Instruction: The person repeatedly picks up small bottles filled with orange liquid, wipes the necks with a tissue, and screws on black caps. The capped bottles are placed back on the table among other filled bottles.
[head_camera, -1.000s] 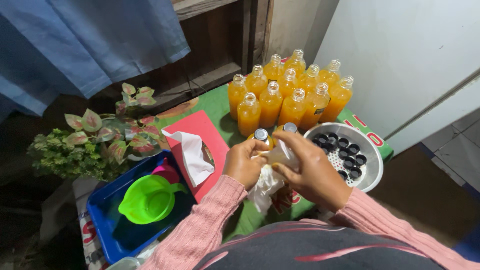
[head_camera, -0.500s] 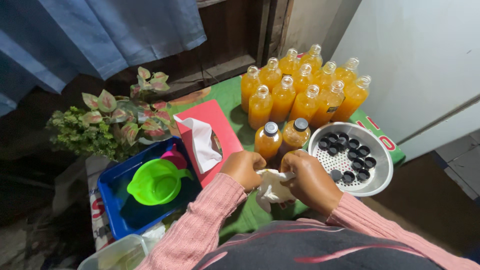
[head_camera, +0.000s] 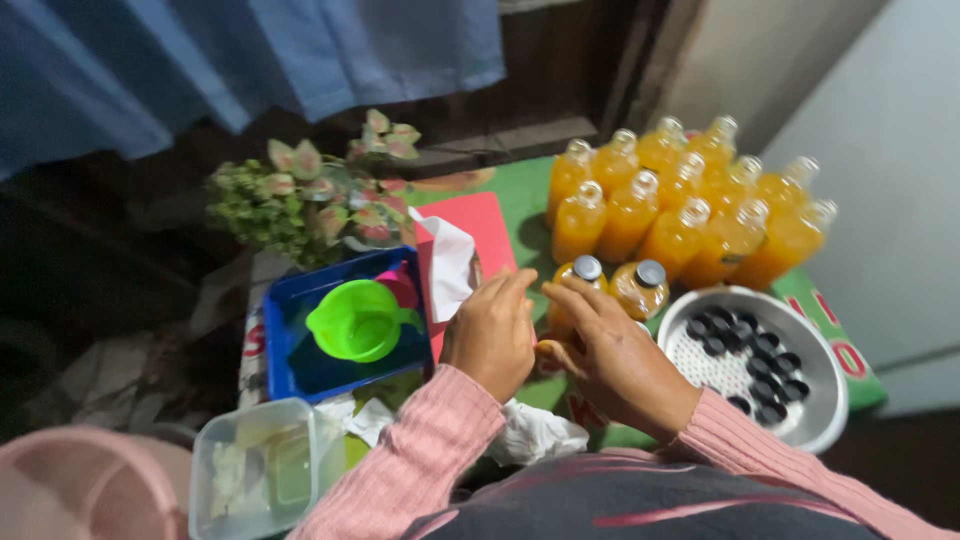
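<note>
Your worktop (head_camera: 520, 190), covered in green, is crowded, with open room only in a narrow strip just ahead of your hands. Its right edge runs along a pale wall, and its far edge meets dark woodwork. Counted: two capped bottles of orange drink, the left (head_camera: 578, 290) and the right (head_camera: 640, 288), standing side by side; behind them a cluster of uncapped bottles (head_camera: 690, 195), about eleven, though overlap prevents a firm count. One white perforated bowl (head_camera: 825, 400) at right holds black caps (head_camera: 745, 350), roughly a dozen. One red tissue box (head_camera: 480, 225), one blue tray (head_camera: 290, 350) carrying one green funnel (head_camera: 355, 320), one clear tub (head_camera: 255, 465) near left. Your left hand (head_camera: 492, 335) is loosely curled, fingers extended toward the left capped bottle, just short of it. Your right hand (head_camera: 610, 355) lies open directly near of both capped bottles, fingers spread; contact cannot be confirmed. Crumpled tissue (head_camera: 540, 435) sits under your wrists.
</note>
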